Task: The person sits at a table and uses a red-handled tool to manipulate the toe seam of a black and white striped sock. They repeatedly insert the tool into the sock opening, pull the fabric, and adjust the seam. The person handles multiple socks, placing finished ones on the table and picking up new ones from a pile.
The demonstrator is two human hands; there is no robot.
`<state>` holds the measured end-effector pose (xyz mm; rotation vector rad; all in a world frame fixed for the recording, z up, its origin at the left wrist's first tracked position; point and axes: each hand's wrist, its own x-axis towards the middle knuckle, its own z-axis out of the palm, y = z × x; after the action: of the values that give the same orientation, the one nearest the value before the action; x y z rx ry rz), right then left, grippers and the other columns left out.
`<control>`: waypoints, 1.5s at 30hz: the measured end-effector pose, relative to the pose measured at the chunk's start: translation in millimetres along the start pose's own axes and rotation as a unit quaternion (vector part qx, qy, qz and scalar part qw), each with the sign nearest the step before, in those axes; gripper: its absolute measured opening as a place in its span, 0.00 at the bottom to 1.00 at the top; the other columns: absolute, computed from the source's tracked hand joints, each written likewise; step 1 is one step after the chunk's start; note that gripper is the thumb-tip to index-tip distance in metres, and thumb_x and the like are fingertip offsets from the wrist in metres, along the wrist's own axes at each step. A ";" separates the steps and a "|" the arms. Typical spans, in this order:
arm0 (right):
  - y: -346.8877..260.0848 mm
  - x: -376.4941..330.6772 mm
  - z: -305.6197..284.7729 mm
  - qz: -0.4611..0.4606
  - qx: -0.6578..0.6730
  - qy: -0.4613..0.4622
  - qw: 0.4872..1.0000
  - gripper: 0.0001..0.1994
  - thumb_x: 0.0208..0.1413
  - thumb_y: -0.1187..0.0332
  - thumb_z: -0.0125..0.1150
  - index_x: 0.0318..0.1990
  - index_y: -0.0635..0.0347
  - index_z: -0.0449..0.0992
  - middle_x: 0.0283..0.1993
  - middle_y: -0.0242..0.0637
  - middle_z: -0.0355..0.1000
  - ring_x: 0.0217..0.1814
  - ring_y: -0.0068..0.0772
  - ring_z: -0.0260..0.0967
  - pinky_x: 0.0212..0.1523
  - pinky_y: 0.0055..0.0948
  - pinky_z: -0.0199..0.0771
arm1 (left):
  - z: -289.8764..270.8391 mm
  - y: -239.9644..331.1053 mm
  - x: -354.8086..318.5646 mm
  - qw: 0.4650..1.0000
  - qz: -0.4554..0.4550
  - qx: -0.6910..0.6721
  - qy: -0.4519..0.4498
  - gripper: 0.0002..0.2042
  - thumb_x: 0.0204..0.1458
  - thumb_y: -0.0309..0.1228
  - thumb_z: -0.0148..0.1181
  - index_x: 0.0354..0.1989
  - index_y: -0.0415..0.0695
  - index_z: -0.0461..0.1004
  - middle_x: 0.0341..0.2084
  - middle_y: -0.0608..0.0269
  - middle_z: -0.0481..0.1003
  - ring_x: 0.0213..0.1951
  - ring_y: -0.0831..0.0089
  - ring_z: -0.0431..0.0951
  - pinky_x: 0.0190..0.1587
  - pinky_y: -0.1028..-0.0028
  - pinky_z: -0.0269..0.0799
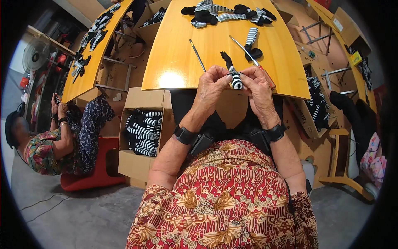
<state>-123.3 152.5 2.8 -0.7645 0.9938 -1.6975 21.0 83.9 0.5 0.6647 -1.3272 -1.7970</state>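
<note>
Over the near edge of the table, my left hand (213, 86) and my right hand (259, 87) pinch a small black-and-white striped knit piece (236, 81), shaped like a sock, between thumbs and fingers. Its black end (226, 59) points away from me across the wood. A long tool with a thin metal shaft (243, 48) and a reddish handle lies beside my right hand, which partly covers it. Left of the work, a dark thin rod (197, 55) rests on the table, its near end by my left hand. Beyond the shaft lies another striped piece (251, 38) with a black end.
The yellow wooden table (166, 66) carries a heap of striped and black knit pieces (215, 12) at its far side. Cardboard boxes of striped pieces stand at left (143, 133) and right (318, 103). A co-worker (54, 145) sits at the left by another table (89, 70).
</note>
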 end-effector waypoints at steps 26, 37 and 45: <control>-13.6 2.8 10.2 0.073 -0.058 0.027 0.995 0.01 0.55 0.75 0.59 0.32 0.58 0.73 0.27 0.25 0.71 0.26 0.11 0.65 0.25 0.11 0.63 | -0.7 -11.2 -3.3 0.986 -0.007 -0.166 -0.024 0.05 0.57 0.27 0.58 0.38 0.46 0.68 0.26 0.74 0.69 0.22 0.86 0.62 0.24 0.84 0.59; -1.0 3.1 0.3 0.012 -0.024 -0.007 1.000 0.03 0.57 0.73 0.58 0.37 0.59 0.72 0.28 0.25 0.69 0.25 0.11 0.61 0.23 0.13 0.58 | 0.0 8.5 -2.4 0.997 0.002 0.068 -0.020 0.06 0.56 0.30 0.60 0.37 0.42 0.72 0.28 0.73 0.72 0.29 0.87 0.69 0.31 0.85 0.63; -3.0 1.7 4.1 0.008 -0.033 -0.045 0.998 0.02 0.57 0.74 0.57 0.36 0.60 0.72 0.28 0.25 0.68 0.25 0.12 0.61 0.26 0.14 0.61 | 6.6 1.5 -5.7 0.995 0.047 0.076 0.047 0.04 0.58 0.28 0.56 0.35 0.41 0.71 0.27 0.72 0.70 0.28 0.87 0.68 0.30 0.85 0.64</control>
<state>-121.7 150.3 7.5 -0.8665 0.9961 -1.6098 19.3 92.0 3.7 0.7474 -1.4175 -1.5812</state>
